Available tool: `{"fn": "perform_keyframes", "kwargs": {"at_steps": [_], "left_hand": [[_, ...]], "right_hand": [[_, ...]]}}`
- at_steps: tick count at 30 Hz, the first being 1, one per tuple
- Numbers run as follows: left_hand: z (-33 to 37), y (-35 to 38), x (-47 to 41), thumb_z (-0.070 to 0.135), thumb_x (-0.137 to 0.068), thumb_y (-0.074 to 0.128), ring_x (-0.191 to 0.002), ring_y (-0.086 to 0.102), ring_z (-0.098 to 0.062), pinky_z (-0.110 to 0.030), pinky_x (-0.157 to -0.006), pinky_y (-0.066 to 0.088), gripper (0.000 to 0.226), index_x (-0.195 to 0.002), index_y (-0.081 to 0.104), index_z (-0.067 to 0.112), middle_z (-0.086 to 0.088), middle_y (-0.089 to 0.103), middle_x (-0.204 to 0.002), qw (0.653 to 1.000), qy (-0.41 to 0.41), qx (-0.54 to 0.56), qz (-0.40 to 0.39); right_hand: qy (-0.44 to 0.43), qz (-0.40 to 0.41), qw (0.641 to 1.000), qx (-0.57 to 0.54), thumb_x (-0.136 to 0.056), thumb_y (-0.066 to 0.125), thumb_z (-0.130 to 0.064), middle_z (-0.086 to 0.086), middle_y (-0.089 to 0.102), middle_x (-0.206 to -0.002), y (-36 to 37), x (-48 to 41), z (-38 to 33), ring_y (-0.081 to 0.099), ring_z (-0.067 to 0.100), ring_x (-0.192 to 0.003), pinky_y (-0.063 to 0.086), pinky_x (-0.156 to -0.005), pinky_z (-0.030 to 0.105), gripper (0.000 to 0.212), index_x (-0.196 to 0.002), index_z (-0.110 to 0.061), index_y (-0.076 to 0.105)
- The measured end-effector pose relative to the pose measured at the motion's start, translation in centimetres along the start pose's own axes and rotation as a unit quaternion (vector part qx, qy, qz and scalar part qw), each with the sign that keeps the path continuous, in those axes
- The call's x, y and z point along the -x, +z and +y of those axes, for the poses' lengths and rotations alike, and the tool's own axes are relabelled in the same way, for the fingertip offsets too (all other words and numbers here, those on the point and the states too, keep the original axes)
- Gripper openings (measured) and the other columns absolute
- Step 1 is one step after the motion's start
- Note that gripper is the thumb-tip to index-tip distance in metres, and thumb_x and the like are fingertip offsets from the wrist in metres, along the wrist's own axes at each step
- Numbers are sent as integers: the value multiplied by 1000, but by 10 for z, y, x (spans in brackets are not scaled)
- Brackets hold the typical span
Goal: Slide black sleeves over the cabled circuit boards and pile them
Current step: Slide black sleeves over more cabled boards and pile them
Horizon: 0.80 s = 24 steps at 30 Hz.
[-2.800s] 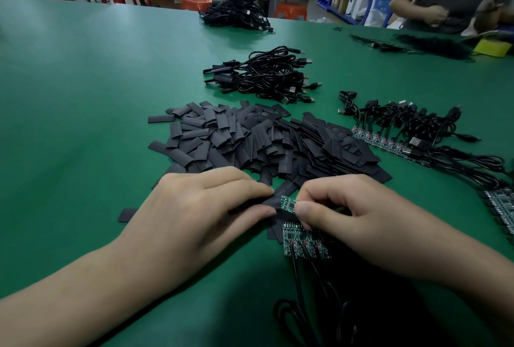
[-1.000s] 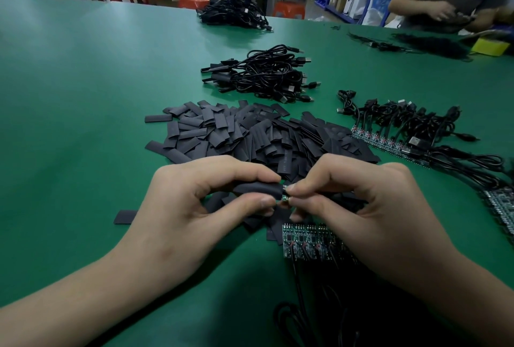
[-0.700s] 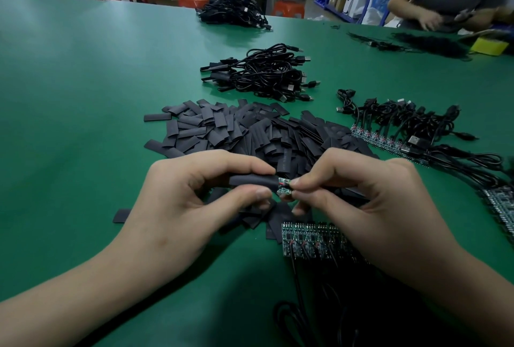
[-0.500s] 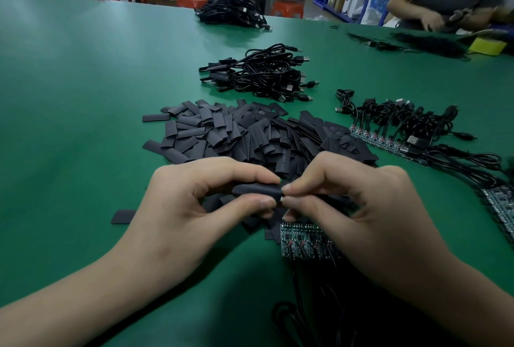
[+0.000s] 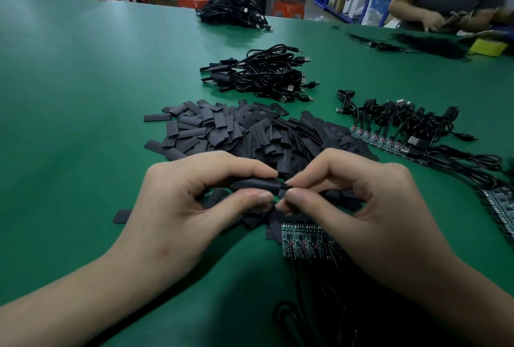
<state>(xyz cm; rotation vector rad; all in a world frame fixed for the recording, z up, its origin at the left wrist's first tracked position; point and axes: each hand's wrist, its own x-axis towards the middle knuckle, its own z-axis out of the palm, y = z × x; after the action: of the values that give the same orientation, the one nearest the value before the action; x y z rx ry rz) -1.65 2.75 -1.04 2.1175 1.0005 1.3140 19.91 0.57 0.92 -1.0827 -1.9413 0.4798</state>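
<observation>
On the green table (image 5: 69, 101), the left hand (image 5: 178, 207) is pinching a black sleeve (image 5: 254, 184) between thumb and forefinger, holding it level just above the near edge of the loose sleeve pile (image 5: 236, 132). The right hand (image 5: 361, 207) is pinching the sleeve's right end with thumb and forefinger, other fingers curled. Beneath that hand, a row of green circuit boards (image 5: 300, 241) is lying flat, and more cabled boards (image 5: 389, 135) are lining up farther right.
</observation>
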Motion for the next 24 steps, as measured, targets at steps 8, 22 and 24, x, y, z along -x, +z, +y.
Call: {"fn": "perform_keyframes", "kwargs": {"at_steps": [8,22,24], "left_hand": [[2,0,-2,36,-81,76,-88,66,-12,-13,-82,44,26,-106,75,31,9,68,-95,995,0,-63,81],[5,9,4,43,-75,78,-104,72,-7,-22,-94,55,52,-125,69,30,13,75,-111,994,-67,68,55],[4,9,3,42,-73,79,-108,71,-8,-23,-96,54,58,-128,67,27,11,74,-115,994,-65,81,43]], "right_hand": [[-62,74,985,142,-87,78,-27,-19,73,-82,3,2,-3,70,-1,-77,56,-67,29,5,-88,-23,74],[-109,82,969,204,-84,82,-30,-6,65,-76,4,3,0,57,11,-76,46,-75,35,10,-81,-21,78],[-102,76,972,196,-83,83,-30,-7,66,-77,4,3,-1,56,12,-75,46,-76,35,12,-81,-21,76]]}}
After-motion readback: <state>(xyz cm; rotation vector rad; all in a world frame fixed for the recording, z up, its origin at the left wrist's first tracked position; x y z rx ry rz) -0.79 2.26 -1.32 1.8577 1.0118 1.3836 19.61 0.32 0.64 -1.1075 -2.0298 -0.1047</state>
